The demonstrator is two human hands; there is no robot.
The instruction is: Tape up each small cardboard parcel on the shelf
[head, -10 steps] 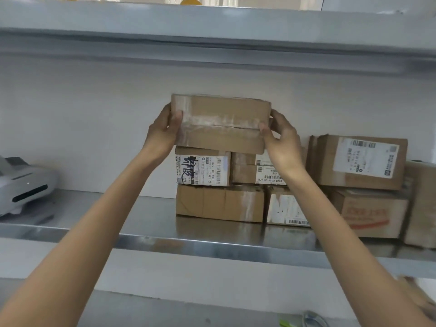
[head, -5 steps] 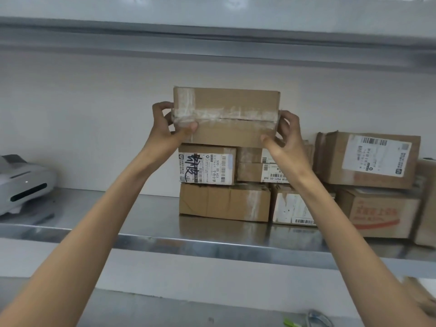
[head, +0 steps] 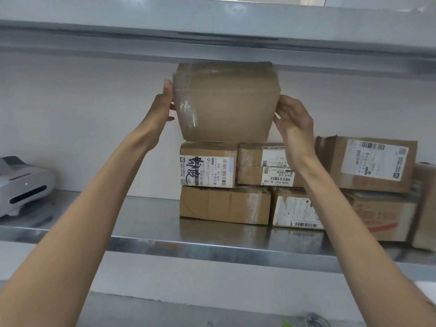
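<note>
Parcel (head: 226,102) at 12 o'clock, touching or just above stacked boxes (head: 208,165) on shelf (head: 188,246). Left hand (head: 160,109) flat against 9 o'clock face, fingers (head: 168,88) straight; right hand (head: 295,123) curled round 3 o'clock edge. Lower squarely, align edges with stack, release once seated.

Plain brown parcel (head: 226,102); brown boxes (head: 224,206) carry white labels (head: 207,168) with black barcodes and a black scrawl; one carton (head: 382,218) bears red lettering; shelf (head: 188,249) silver-grey.
</note>
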